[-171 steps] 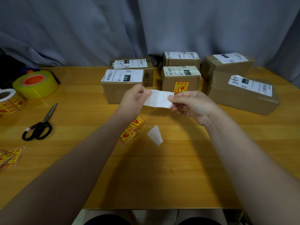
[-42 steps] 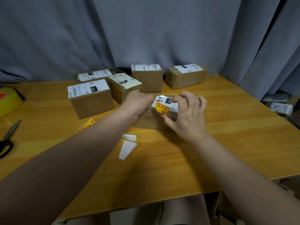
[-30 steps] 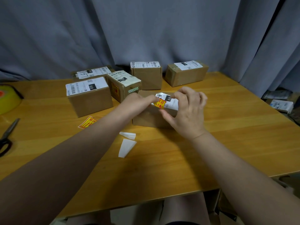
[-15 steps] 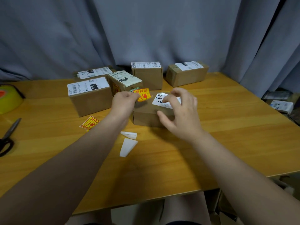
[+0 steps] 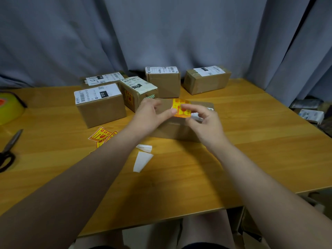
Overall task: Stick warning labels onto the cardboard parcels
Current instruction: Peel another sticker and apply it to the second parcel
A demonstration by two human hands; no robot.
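Note:
A yellow and red warning label (image 5: 180,107) is held over the top of a flat cardboard parcel (image 5: 177,132) in the middle of the table. My left hand (image 5: 150,116) pinches the label's left edge, with the thumb on it. My right hand (image 5: 203,123) pinches its right side with curled fingers and hides most of the parcel's white shipping label. I cannot tell whether the warning label touches the cardboard.
Several more parcels stand behind: one marked 010 (image 5: 100,105), one with a warning label on its side (image 5: 136,93), others further back (image 5: 162,81) (image 5: 206,79). Loose warning labels (image 5: 101,135) and white backing scraps (image 5: 142,160) lie near the middle of the table. Scissors (image 5: 8,150) and a yellow tape roll (image 5: 9,108) sit at the left.
My left hand has carried the warning label to the right, from beside the parcel to over its top. My right hand has moved onto the label and taken hold of it.

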